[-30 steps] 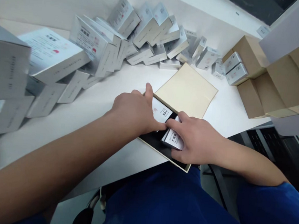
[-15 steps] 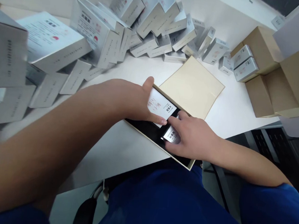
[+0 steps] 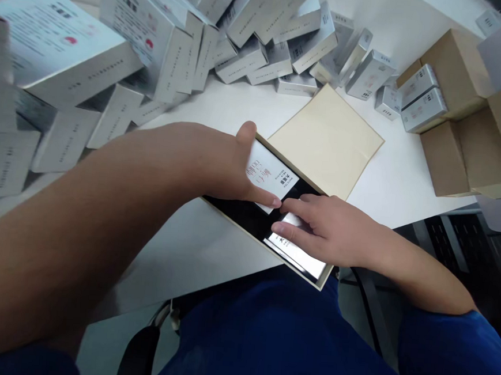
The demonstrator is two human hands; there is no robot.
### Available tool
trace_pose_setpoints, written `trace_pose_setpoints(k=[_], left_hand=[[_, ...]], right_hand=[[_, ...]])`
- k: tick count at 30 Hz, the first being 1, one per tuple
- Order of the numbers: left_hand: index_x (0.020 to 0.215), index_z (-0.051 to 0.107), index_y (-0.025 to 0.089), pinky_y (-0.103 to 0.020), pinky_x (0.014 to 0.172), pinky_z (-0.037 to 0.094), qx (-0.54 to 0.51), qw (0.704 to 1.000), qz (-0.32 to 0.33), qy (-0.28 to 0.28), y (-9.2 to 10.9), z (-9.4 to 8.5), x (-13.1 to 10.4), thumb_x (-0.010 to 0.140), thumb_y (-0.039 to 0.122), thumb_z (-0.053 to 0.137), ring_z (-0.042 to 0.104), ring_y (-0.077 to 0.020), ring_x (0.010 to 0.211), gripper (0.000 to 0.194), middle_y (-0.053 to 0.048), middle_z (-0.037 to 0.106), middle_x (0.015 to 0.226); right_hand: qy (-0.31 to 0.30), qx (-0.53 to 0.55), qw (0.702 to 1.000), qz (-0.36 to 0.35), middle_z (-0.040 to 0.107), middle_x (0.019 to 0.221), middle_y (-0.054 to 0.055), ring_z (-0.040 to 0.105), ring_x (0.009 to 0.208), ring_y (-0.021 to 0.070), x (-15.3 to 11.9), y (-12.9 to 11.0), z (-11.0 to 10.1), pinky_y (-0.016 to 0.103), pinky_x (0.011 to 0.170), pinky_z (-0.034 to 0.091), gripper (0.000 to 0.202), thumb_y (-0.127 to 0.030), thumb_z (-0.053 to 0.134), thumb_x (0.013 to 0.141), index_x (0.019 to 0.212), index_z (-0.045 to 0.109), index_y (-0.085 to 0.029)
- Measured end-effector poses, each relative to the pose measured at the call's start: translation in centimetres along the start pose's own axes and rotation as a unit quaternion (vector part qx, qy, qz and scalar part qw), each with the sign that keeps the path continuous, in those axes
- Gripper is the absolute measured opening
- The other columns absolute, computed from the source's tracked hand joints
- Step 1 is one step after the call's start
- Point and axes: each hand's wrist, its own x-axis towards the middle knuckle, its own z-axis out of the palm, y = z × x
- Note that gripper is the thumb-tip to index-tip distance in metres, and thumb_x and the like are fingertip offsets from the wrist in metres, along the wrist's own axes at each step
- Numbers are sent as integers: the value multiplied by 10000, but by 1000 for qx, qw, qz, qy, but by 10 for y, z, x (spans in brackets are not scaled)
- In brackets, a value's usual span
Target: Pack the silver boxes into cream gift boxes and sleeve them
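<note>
A shallow cream box [image 3: 230, 220] with a black interior lies open at the table's front edge, its cream lid part [image 3: 330, 142] spread behind it. One white printed pack [image 3: 270, 169] sits in the box's back-left part. Over that pack lies my left hand [image 3: 243, 172], fingers apart, its far side hidden behind the wrist. A second white pack [image 3: 309, 263] rests flat in the front-right part. On top of it my right hand [image 3: 325, 225] is spread, fingertips near the gap between the packs.
Many silver-white printed boxes [image 3: 83, 53] are piled at the left and along the back of the table [image 3: 177, 239]. Open brown cartons [image 3: 474, 147] stand at the right, with two small boxes [image 3: 423, 111] beside them. A black chair part [image 3: 140, 346] is below.
The pack under my right hand has gone from tilted to flat in the box, and my right hand's fingers have loosened over it. My left hand has barely moved.
</note>
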Motion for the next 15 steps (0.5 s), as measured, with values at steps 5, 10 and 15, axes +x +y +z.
trace_pose_setpoints(k=[5,10,15], left_hand=[[1756,-49,120,-516,1047,525,10,1000,1,-6,0,1,1,724,892,762,733,-452,1128,1523,-232,785,1184],[1728,61,109,-490,1001,533,5,1000,13,-1,1,3,2,730,871,782,753,-412,1012,1448,-192,800,1065],[1680,204,128,-507,1047,525,-25,1000,0,6,2,3,3,678,794,869,742,-427,1072,1375,-174,790,1119]], right_hand=[[1,-38,999,4,657,932,62,590,806,186,3,-1,2,303,712,367,617,-674,378,1127,1424,692,-233],[6,-103,994,33,680,1055,91,630,846,211,4,-9,3,315,651,284,598,-670,369,1127,1429,683,-259],[7,-123,991,58,703,1142,121,661,898,251,3,-15,6,326,640,280,639,-739,440,1071,1342,679,-212]])
